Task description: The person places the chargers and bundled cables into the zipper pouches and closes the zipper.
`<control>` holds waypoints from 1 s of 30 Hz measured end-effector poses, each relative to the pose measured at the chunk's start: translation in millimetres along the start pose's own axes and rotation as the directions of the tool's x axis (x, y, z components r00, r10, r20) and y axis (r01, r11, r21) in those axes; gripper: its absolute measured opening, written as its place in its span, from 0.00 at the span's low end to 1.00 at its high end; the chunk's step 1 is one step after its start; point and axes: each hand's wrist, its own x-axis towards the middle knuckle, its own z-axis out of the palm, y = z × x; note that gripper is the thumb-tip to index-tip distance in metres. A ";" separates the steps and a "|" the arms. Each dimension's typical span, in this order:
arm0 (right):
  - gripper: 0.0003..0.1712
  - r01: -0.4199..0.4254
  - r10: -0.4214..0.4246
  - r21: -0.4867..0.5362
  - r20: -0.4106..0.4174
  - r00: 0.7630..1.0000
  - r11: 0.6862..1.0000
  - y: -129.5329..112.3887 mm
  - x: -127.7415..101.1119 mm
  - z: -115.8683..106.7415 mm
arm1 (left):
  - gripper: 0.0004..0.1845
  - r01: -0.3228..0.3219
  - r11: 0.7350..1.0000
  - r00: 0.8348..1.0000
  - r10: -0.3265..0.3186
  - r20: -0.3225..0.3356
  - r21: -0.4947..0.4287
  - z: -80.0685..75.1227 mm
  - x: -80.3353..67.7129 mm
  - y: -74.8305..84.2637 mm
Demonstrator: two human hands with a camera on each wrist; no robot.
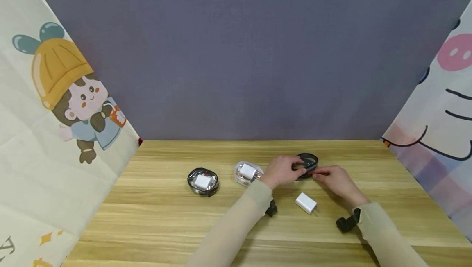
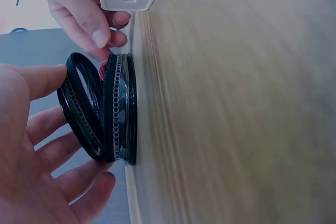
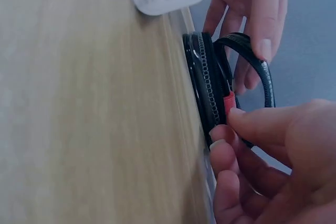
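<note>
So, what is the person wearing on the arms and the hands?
Both arms wear long, light beige sleeves that end at the wrists. The left hand and right hand are bare, without gloves. A small black device sits under each wrist.

head view looks down from afar; both wrist views, close and sideways, share the pouch [image 2: 113, 111].

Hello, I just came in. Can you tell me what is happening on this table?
A person is working on a small round black zip case on the wooden table. The left hand holds its lid part-open, while the right hand pinches the red zipper pull. A loose white charger lies in front of the case. Two more cases lie to the left, one black and one clear, each with a white charger inside.
</note>
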 end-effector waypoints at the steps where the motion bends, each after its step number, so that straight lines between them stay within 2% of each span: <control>1: 0.14 0.007 -0.007 0.000 0.004 1.000 1.000 -0.7 -1.2 -1.0 | 0.22 0.004 1.000 1.000 -0.004 0.002 -0.004 0.0 -0.1 0.0; 8: 0.13 -0.014 0.013 -0.009 -0.015 1.000 1.000 -6.0 -10.5 -4.8 | 0.21 0.011 1.000 1.000 -0.011 -0.002 -0.012 2.2 0.5 -1.1; 15: 0.13 0.017 -0.018 -0.014 -0.028 0.999 1.000 -11.6 -22.4 -5.2 | 0.22 0.004 1.000 1.000 -0.003 -0.020 0.014 3.4 0.5 -1.4; 19: 0.11 0.054 -0.054 0.017 -0.003 0.999 0.998 -14.5 -30.8 -3.8 | 0.22 0.003 1.000 1.000 -0.003 -0.017 0.016 3.5 0.3 -1.5; 22: 0.12 0.111 -0.113 0.073 0.035 0.993 0.991 -15.4 -36.8 -1.8 | 0.22 0.002 1.000 1.000 -0.002 -0.015 0.013 3.2 -0.2 -1.7; 24: 0.14 0.167 -0.177 0.128 0.070 0.982 0.978 -15.4 -40.2 -0.4 | 0.22 0.004 1.000 1.000 -0.004 -0.010 0.010 3.0 -0.3 -2.0; 26: 0.16 0.241 -0.264 0.191 0.106 0.959 0.951 -15.5 -42.6 0.9 | 0.22 0.003 1.000 1.000 -0.003 -0.006 0.012 3.0 0.0 -2.4; 30: 0.23 0.365 -0.430 0.297 0.193 0.882 0.882 -15.5 -45.5 2.6 | 0.22 -0.006 1.000 1.000 0.006 -0.005 0.030 3.1 0.8 -2.8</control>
